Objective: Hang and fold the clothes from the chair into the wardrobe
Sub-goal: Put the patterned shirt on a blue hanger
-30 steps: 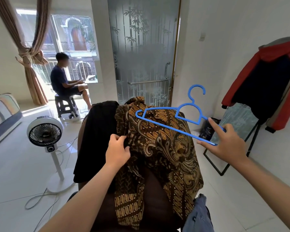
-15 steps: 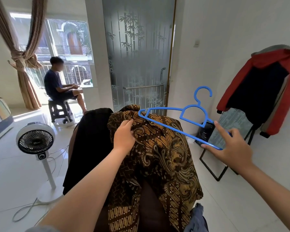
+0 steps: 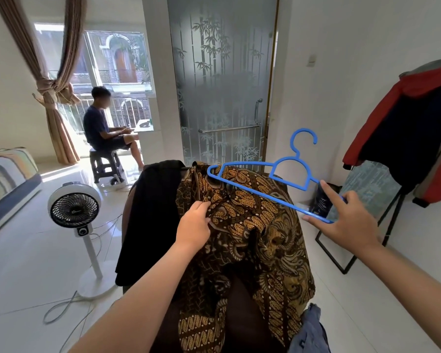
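L hand [image 3: 194, 222]: fingers curled, pinching a fold of the batik shirt [image 3: 252, 225] near its top edge.
R hand [image 3: 349, 220]: holds blue hanger [image 3: 278, 184] by its lower right end, thumb under bar, index finger stretched along the upper arm.
Hanger: tilted, hook up, left tip over shirt's collar area; touching the cloth or just above it, can't tell.
Shirt: brown/gold batik, draped over chair back [image 3: 135, 200], beside a black garment [image 3: 150, 220].
Denim piece [image 3: 313, 329]: low right, at chair edge.
Around: standing fan [image 3: 74, 210] on floor at left; red/navy jacket [image 3: 405, 128] hanging at right; person seated on stool [image 3: 107, 164] by window.
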Available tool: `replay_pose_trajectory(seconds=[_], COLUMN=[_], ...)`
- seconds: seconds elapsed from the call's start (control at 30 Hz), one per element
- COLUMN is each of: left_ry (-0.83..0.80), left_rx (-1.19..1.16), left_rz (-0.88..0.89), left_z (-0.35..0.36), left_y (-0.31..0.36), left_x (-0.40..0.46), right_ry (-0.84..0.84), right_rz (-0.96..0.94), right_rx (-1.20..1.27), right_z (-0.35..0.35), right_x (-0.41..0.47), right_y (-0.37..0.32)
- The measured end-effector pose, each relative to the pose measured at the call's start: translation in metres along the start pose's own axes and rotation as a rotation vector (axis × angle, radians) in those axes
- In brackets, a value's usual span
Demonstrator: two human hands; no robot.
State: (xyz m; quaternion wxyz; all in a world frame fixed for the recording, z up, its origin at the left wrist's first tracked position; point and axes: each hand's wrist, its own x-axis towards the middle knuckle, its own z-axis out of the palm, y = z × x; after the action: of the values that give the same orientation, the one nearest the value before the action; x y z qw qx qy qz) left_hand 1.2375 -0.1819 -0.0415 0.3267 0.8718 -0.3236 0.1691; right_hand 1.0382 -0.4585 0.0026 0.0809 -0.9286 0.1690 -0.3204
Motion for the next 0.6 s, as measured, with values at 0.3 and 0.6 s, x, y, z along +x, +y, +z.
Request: replay_pose_trajectory(seconds=[0.3, 0.6], left_ry=[0.246, 0.025], left_rx=[0.019, -0.044], left_rz=[-0.07, -0.086], left_z=[-0.041, -0.03], left_y=[0.025, 0.038], left_x=[0.054, 0.093], right_ry=[0.045, 0.035], right_rz=[0.02, 0.104], right_rx=[-0.008, 0.005], right_z=[-0.018, -0.03], right_x=[-0.003, -0.005], right_y=[-0.002, 0.025])
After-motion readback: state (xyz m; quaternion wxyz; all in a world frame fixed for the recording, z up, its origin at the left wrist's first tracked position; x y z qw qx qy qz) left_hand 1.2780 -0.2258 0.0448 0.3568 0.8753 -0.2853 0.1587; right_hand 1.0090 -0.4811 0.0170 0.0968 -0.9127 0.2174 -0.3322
